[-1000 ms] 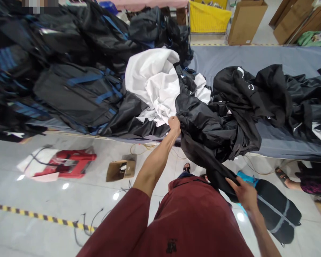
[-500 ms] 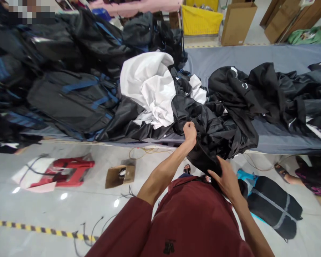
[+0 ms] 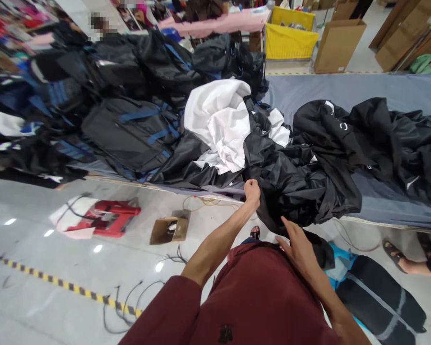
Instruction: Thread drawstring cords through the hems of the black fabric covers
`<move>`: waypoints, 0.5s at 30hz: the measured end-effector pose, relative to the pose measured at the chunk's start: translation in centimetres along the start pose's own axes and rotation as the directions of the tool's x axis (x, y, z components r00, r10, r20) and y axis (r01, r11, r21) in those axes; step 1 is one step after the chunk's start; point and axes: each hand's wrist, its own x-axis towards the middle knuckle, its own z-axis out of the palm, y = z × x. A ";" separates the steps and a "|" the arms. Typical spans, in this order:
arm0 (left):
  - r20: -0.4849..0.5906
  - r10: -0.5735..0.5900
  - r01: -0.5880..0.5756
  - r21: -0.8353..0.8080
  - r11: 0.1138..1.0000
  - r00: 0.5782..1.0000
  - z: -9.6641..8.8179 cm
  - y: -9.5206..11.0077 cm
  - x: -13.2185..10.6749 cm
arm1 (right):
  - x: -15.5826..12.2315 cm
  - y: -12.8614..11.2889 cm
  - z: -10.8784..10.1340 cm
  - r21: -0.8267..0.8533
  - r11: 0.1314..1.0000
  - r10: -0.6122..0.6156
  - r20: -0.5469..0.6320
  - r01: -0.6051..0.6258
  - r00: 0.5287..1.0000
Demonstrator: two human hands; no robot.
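Head view: left hand (image 3: 252,193) is pinching the near edge of the black fabric (image 3: 294,179), fingers curled narrow; right hand (image 3: 299,247) is hovering at the hanging part, fingers straight, thumb spread wide, contact unclear. Fabric is lying bunched on the grey table (image 3: 287,88), spilling over the front, just right of the white cloth (image 3: 219,122). Change: a second ago the right hand was pulling a long strip out sideways; now it is sitting nearer the left, the span between them running shorter, probably a re-grip.
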 end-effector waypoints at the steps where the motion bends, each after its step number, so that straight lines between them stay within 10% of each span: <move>1: 0.018 -0.005 0.005 0.002 1.000 1.000 -0.2 -0.3 -0.6 | 1.1 -0.5 0.5 0.019 0.999 -0.030 0.038 0.029 0.999; 15: 0.243 -0.124 0.111 0.065 0.992 0.962 0.8 -4.6 -10.5 | 0.9 0.2 1.3 0.124 0.983 0.151 -0.095 -0.139 0.984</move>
